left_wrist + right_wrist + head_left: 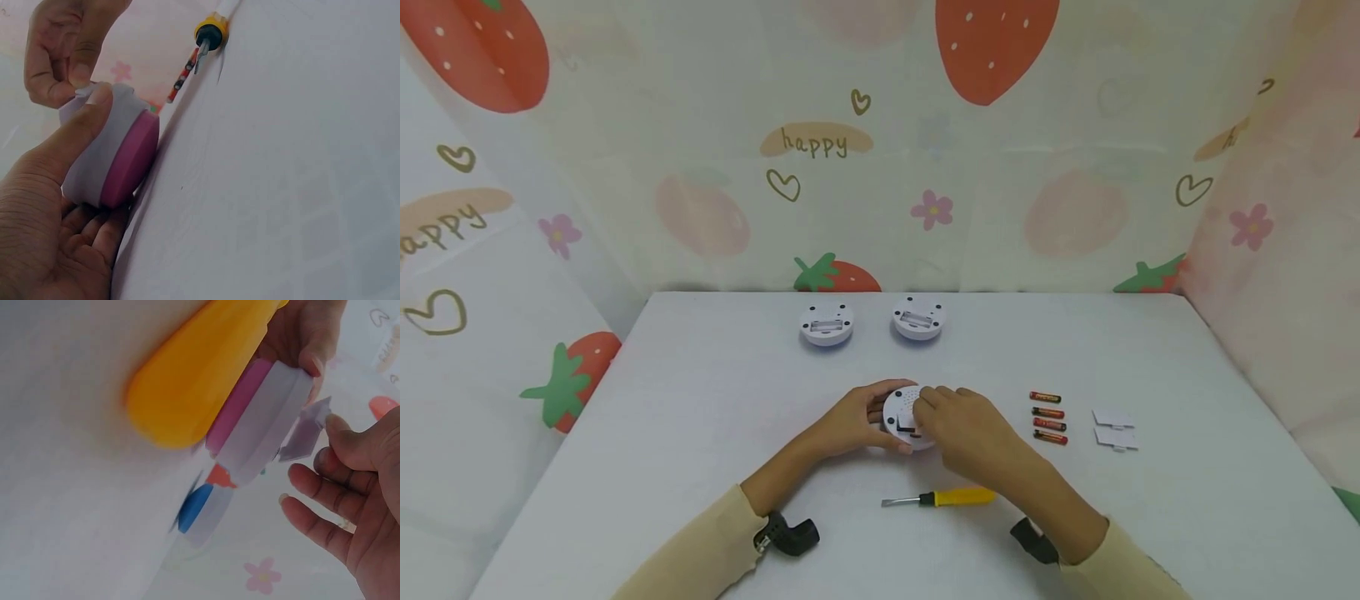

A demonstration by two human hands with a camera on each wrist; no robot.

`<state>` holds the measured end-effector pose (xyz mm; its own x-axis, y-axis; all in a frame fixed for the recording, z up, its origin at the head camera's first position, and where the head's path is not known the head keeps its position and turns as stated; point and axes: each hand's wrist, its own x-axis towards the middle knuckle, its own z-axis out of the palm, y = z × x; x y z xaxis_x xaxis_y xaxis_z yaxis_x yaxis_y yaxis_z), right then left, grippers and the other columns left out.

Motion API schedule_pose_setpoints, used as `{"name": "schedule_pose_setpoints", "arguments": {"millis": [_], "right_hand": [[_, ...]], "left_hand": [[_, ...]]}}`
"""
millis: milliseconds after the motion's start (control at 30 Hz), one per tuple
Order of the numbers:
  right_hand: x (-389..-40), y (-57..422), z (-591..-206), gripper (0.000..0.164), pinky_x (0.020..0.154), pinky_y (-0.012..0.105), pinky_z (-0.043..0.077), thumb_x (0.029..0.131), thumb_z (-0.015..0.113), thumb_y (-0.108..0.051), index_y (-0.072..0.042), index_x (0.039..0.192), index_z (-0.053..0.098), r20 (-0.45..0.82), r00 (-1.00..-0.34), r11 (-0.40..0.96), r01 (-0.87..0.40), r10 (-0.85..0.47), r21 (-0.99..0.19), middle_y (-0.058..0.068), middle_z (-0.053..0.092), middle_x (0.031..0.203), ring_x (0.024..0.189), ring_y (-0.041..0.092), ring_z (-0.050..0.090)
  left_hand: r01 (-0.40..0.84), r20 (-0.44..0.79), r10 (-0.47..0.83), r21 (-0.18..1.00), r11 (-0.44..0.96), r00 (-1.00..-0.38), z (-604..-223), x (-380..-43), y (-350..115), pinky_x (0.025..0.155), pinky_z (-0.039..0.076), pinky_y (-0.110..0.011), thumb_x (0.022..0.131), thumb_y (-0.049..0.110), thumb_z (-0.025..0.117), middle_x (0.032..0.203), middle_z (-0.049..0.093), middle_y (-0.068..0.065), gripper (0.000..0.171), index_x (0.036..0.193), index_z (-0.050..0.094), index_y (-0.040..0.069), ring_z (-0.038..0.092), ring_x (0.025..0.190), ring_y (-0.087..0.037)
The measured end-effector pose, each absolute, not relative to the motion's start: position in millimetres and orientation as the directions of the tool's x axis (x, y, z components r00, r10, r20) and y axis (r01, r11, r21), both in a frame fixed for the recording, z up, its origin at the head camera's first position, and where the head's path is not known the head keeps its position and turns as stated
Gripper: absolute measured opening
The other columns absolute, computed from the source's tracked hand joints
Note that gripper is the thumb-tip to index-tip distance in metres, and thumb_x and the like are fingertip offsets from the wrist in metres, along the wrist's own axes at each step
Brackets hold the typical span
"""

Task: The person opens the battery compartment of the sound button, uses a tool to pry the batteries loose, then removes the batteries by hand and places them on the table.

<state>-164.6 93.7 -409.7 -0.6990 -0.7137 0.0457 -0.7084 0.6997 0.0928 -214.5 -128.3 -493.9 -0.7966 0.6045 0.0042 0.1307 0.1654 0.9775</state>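
Note:
My left hand holds a round white device by its edge, thumb on one side and fingers on the other. Its back faces up, with small dark feet and a battery compartment; a pink front shows underneath in the left wrist view. Between thumb and forefinger, my right hand pinches a thin white battery cover. That cover stands tilted up over the device's back, at the compartment. The remaining right fingers are loosely bent beside it in the right wrist view.
Two similar white devices with uncovered compartments stand at the back; one has a blue front. Several red-and-black batteries lie in a column to the right, beside two white covers. A yellow-handled screwdriver lies in front.

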Motion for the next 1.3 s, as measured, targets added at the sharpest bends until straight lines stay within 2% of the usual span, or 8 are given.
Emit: {"name": "schedule_pose_setpoints", "arguments": {"millis": [300,567,767,867,967,1067,1167,1300], "right_hand": [[-155.5,124.7,-411.0,0.031,0.091,0.035,0.058,0.083,0.084,-0.010,-0.014,0.109,0.065,0.115,-0.739,0.747,-0.662,-0.664,0.056,0.001,0.065,0.108,0.095,0.017,0.061],[-143.2,161.4,-413.5,0.016,0.064,0.020,0.053,0.090,0.078,-0.015,-0.015,0.099,0.064,0.256,-0.724,0.757,-0.651,-0.640,0.052,-0.007,0.058,0.090,0.076,0.009,0.054],[-133.9,192.8,-417.5,0.017,0.055,0.020,0.050,0.088,0.080,-0.014,-0.013,0.094,0.064,0.322,-0.698,0.750,-0.659,-0.639,0.058,-0.007,0.056,0.085,0.065,0.008,0.049],[-129.0,207.9,-417.1,0.014,0.055,0.023,0.052,0.091,0.076,-0.016,-0.012,0.094,0.063,0.328,-0.697,0.752,-0.655,-0.638,0.071,-0.004,0.061,0.089,0.065,0.010,0.054],[-125.9,221.0,-416.9,0.013,0.054,0.026,0.052,0.100,0.065,-0.024,-0.013,0.094,0.062,0.337,-0.701,0.759,-0.647,-0.629,0.072,-0.003,0.064,0.092,0.066,0.012,0.057],[-125.6,231.7,-418.8,0.036,0.051,0.025,0.050,0.110,0.040,-0.038,-0.014,0.092,0.061,0.365,-0.693,0.762,-0.643,-0.622,0.078,-0.005,0.061,0.089,0.063,0.009,0.053],[-125.3,241.4,-422.8,0.056,0.046,0.021,0.041,0.110,0.016,-0.043,-0.014,0.091,0.059,0.395,-0.673,0.755,-0.649,-0.625,0.087,-0.006,0.055,0.085,0.059,0.006,0.041],[-120.2,254.8,-429.1,0.061,0.042,0.019,0.031,0.110,0.010,-0.044,-0.013,0.089,0.059,0.407,-0.683,0.769,-0.634,-0.607,0.084,-0.007,0.053,0.083,0.056,0.005,0.032]], "left_hand": [[0.125,-0.011,0.591,0.974,0.190,-0.807,-494.6,-215.0,-126.6,0.104,0.049,-0.026,0.074,0.011,0.092,0.144,0.055,-0.002,0.088,0.150,0.048,0.016,0.057,0.128,-0.017],[0.127,-0.022,0.582,0.969,0.213,-0.813,-493.5,-213.0,-127.9,0.106,0.047,-0.025,0.073,0.013,0.093,0.146,0.055,0.000,0.089,0.150,0.048,0.018,0.056,0.131,-0.017],[0.123,-0.026,0.583,0.969,0.215,-0.812,-490.4,-211.4,-126.9,0.106,0.047,-0.025,0.073,0.013,0.093,0.145,0.055,0.000,0.089,0.150,0.049,0.019,0.056,0.131,-0.017],[0.125,-0.021,0.585,0.970,0.208,-0.810,-490.5,-212.4,-126.1,0.106,0.047,-0.025,0.072,0.013,0.093,0.145,0.055,0.000,0.089,0.150,0.049,0.019,0.056,0.130,-0.016],[0.128,-0.013,0.586,0.972,0.199,-0.810,-491.6,-213.6,-126.3,0.106,0.047,-0.025,0.072,0.013,0.094,0.145,0.055,0.000,0.089,0.150,0.049,0.020,0.055,0.131,-0.017],[0.130,-0.009,0.581,0.972,0.198,-0.814,-492.4,-213.3,-127.7,0.106,0.046,-0.025,0.073,0.013,0.093,0.146,0.054,0.000,0.089,0.150,0.049,0.020,0.055,0.131,-0.017],[0.132,-0.007,0.580,0.971,0.197,-0.815,-492.6,-212.0,-128.6,0.106,0.046,-0.025,0.073,0.013,0.093,0.146,0.054,0.000,0.089,0.150,0.049,0.020,0.055,0.131,-0.017],[0.134,-0.002,0.590,0.973,0.187,-0.807,-492.5,-211.1,-125.8,0.106,0.047,-0.026,0.075,0.012,0.092,0.146,0.054,-0.001,0.088,0.150,0.048,0.019,0.055,0.131,-0.018]]}}
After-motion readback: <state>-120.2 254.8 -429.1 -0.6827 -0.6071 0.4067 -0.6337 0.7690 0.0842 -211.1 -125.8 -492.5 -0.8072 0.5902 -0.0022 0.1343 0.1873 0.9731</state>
